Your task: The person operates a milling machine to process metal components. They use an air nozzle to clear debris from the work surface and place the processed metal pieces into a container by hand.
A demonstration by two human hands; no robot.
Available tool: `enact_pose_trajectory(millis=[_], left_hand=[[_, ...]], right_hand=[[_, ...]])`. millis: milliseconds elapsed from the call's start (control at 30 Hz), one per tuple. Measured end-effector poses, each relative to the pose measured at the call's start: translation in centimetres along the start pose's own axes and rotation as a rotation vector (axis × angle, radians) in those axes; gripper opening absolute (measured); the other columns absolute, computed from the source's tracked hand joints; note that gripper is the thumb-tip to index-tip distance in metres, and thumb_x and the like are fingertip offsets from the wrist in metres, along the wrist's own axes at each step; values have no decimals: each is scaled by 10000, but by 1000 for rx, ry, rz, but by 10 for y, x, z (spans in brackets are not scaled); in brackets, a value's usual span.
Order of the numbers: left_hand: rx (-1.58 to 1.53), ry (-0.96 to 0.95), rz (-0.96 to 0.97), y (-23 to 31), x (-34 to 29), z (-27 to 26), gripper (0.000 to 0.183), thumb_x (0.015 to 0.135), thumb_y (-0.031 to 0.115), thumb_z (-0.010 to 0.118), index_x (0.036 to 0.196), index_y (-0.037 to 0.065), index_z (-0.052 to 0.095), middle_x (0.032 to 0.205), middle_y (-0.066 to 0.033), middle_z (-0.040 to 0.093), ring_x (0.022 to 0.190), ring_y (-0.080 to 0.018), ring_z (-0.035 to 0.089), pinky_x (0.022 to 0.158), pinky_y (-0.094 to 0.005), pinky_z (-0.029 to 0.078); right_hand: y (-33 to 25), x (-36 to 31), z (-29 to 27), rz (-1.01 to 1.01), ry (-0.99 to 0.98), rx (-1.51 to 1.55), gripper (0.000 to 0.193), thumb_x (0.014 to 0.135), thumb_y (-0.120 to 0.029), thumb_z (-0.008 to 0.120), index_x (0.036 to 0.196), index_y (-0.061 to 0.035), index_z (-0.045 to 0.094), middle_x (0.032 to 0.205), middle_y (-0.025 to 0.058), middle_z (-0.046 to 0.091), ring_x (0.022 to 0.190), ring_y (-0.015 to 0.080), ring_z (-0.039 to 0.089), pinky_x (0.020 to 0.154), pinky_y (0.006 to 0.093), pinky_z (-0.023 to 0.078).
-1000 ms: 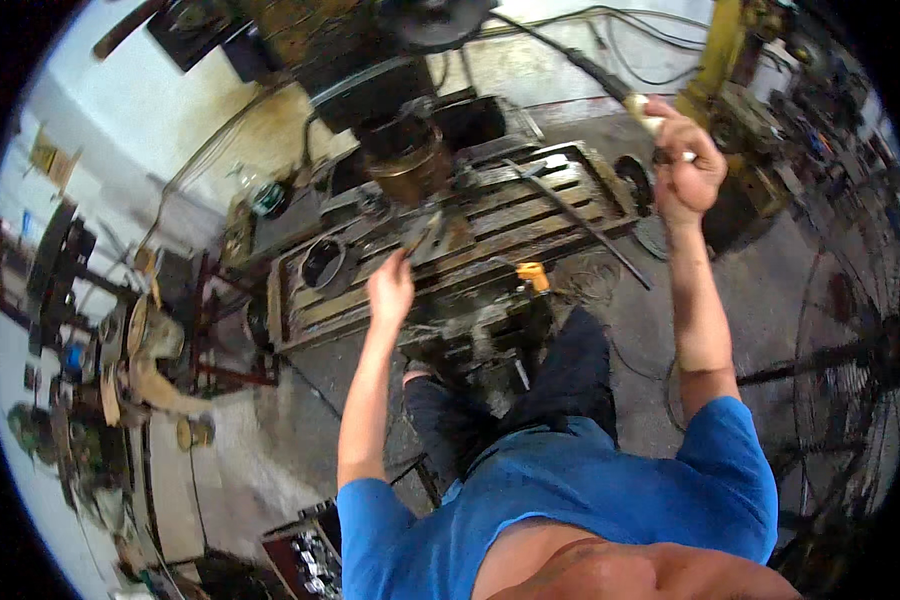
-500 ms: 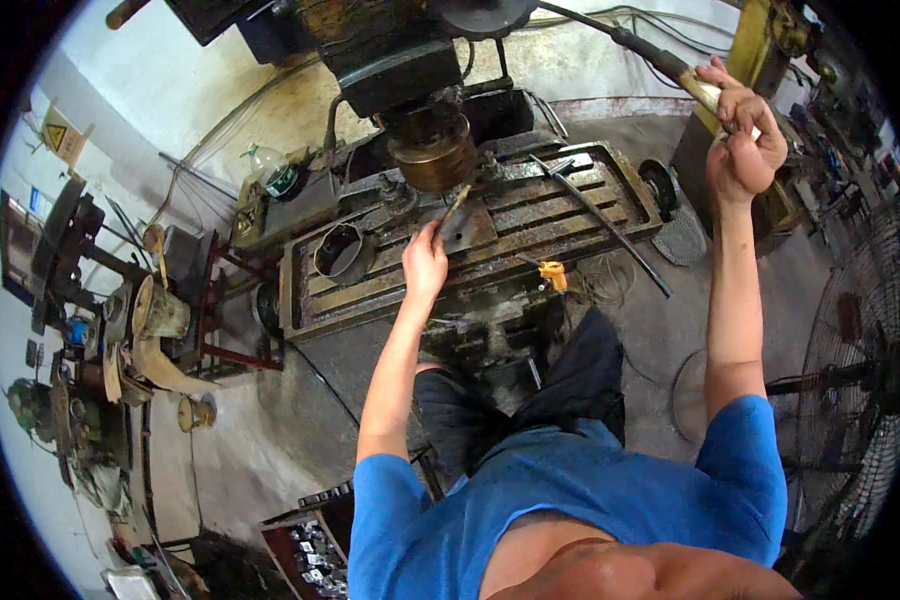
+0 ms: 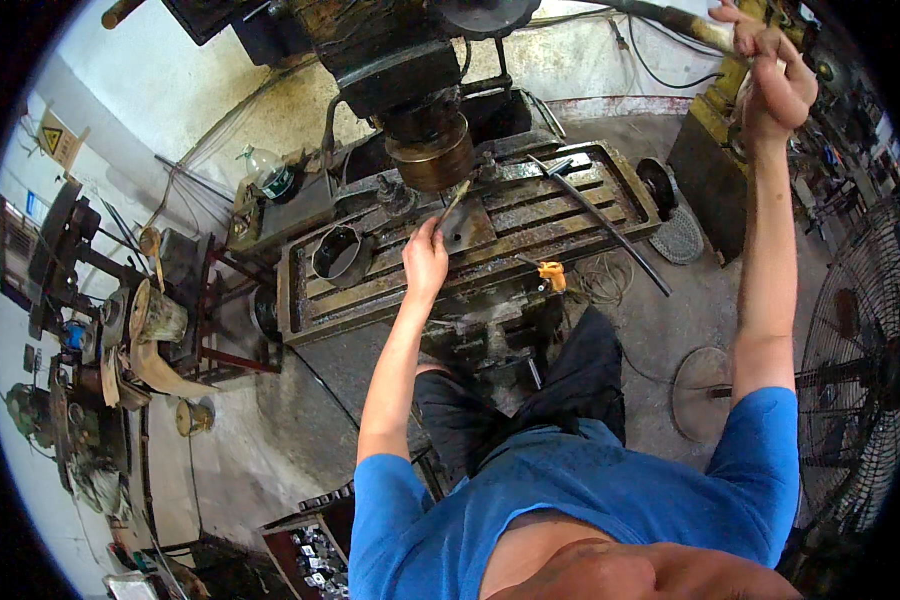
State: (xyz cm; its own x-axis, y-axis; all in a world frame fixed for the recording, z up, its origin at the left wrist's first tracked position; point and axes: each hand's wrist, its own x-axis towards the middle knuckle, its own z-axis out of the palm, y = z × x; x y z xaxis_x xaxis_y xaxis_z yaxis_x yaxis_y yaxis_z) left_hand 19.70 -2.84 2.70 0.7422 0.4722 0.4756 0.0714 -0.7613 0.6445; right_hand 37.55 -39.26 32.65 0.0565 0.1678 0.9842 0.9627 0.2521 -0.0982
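Observation:
My left hand (image 3: 426, 262) pinches a thin brush (image 3: 454, 203) with a pale tip. The tip points up at the underside of the brass-coloured round spindle head (image 3: 432, 160) of a drilling machine. Below the head, a flat metal plate (image 3: 478, 232) with a dark hole rests on the slotted machine table (image 3: 570, 222). Whether the brush touches the work cannot be made out. Raised at the upper right, my right hand (image 3: 778, 95) is closed round the pale end of a long lever (image 3: 682, 20) of the machine. A dark metal pot (image 3: 342, 256) stands on the table, left of my left hand.
A long bar (image 3: 610, 228) lies across the table and sticks out past its front edge. An orange-yellow tool (image 3: 552, 275) hangs at that edge. A plastic bottle (image 3: 268, 172) stands back left. On the right is a wire-caged fan (image 3: 850, 400); a parts tray (image 3: 315, 555) sits lower left.
My right hand and the lever end have swung up and slightly to the right. My left hand and the brush stay nearly in place under the spindle head.

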Motion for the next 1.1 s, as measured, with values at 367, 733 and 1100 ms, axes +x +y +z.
enact_pose_trajectory(millis=[367, 733, 1100], left_hand=[[218, 79, -18, -2, 1, -20, 252, 799, 84, 505, 1030, 20, 581, 872, -214, 588, 816, -363, 573, 716, -424, 450], [467, 236, 5, -58, -16, -132, 242, 834, 132, 492, 1055, 56, 554, 852, -182, 560, 717, -355, 572, 610, -425, 457], [679, -36, -200, -69, -36, -160, 410, 813, 393, 525, 1146, 154, 528, 739, -164, 619, 691, -342, 601, 602, -430, 467]], right_hand=[[-41, 59, 28, 165, 147, -314, 177, 719, -121, 487, 804, 35, 479, 835, 132, 514, 872, 269, 505, 896, 414, 343], [-44, -373, 107, 1438, -378, 121, 471, 606, -56, 588, 1063, 53, 550, 893, 101, 615, 810, 169, 585, 724, 272, 468], [-11, -449, 193, 1615, -284, -183, 309, 581, -151, 619, 831, 24, 569, 725, 45, 571, 610, 135, 521, 527, 275, 397]])
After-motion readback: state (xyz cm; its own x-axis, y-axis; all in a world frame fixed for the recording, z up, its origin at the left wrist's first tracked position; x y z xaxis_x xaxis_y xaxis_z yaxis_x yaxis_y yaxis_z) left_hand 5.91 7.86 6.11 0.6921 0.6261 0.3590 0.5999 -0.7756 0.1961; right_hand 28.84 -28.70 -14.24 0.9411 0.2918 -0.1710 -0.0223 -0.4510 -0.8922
